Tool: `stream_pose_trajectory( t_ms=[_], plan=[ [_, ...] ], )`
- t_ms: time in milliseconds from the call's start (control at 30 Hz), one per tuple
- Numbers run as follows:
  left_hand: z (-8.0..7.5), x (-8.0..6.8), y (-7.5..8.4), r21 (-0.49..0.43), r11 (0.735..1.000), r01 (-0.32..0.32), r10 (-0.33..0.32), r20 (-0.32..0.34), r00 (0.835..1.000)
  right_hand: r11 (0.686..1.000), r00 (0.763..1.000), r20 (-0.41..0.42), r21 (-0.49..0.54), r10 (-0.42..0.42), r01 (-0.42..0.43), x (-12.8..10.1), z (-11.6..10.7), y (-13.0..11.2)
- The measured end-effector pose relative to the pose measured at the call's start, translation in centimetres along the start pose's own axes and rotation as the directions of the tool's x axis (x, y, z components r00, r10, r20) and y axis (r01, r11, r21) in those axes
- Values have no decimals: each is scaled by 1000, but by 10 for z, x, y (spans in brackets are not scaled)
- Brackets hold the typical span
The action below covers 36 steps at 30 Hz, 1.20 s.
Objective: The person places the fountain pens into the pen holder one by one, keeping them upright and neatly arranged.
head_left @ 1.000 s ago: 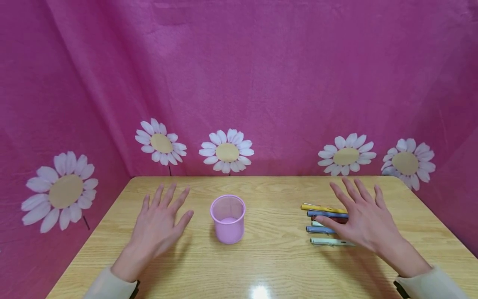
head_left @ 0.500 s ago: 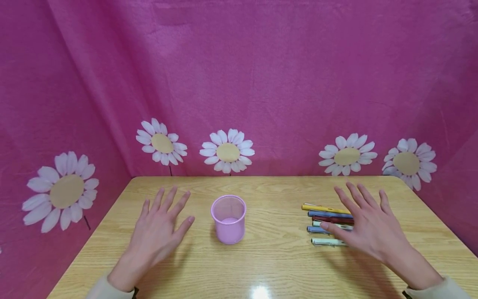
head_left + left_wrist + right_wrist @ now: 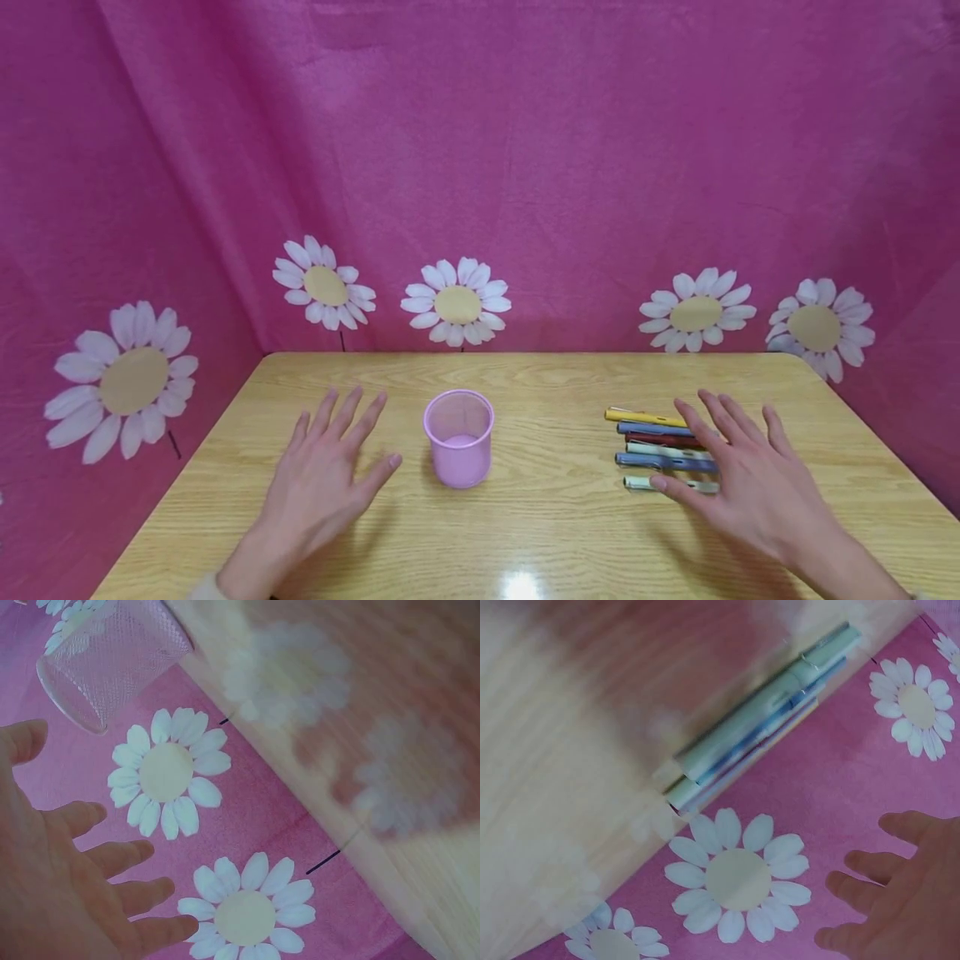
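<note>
A pink mesh pen cup (image 3: 461, 454) stands upright on the wooden table, its inside showing no contents. To its left, my left hand (image 3: 318, 483) is spread palm down over the tabletop and holds nothing; the cup (image 3: 124, 656) also shows in the left wrist view. My right hand (image 3: 757, 492) hovers with fingers apart over the right ends of several pens lying side by side. Among them are a yellow pen (image 3: 637, 416), a dark red pen (image 3: 660, 440), a blue pen (image 3: 660, 461) and a pale green pen (image 3: 637, 483) nearest me. The hand hides part of them.
The wooden table (image 3: 525, 533) has rounded far corners. A magenta cloth (image 3: 570, 167) printed with white daisies rises behind it and along both sides.
Both hands have drawn back slightly toward me, fingers still spread. More of the pens shows beside the right hand. The cup and pens have stayed in place.
</note>
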<state>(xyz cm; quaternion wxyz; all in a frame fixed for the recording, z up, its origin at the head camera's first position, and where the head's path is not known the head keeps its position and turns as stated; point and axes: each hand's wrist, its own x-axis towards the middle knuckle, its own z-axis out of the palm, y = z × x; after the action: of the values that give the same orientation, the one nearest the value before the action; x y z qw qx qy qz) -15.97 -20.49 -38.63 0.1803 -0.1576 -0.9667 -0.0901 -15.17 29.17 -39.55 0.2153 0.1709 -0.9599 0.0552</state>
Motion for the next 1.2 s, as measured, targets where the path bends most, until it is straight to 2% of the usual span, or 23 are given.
stream_pose_trajectory(
  t_ms=[100, 233, 300, 467, 633, 867, 1000, 1200],
  plan=[
    [2, -4, 1, -11, 1000, -3, 2, -3, 1000, 1000, 1000, 22, 4, 1, -1, -6, 3, -2],
    [3, -8, 5, -46, 999, -7, 7, -2, 1000, 1000, 1000, 11, 19, -10, 10, -12, 6, -5],
    [5, -9, 8, -80, 997, -7, 7, 0, 1000, 999, 1000, 1, 30, -16, 16, -14, 7, -5],
    [9, -10, 12, -205, 979, 20, -18, 9, 1000, 998, 998, 68, 63, 8, -12, -17, 6, -8],
    [8, -6, 16, -311, 949, 42, -40, 12, 999, 996, 987, 153, 56, 54, -63, -19, 3, -9],
    [9, 6, 21, -416, 908, 53, -41, 38, 998, 996, 985, 170, 78, 29, -43, -21, 10, -6],
    [14, 14, 20, -495, 867, 54, -29, 59, 998, 995, 983, 185, 94, 9, -27, -20, 13, -1],
    [19, 26, 15, -593, 803, 62, 15, 124, 992, 992, 972, 235, 120, 16, -45, -13, 18, 10]
  ],
)
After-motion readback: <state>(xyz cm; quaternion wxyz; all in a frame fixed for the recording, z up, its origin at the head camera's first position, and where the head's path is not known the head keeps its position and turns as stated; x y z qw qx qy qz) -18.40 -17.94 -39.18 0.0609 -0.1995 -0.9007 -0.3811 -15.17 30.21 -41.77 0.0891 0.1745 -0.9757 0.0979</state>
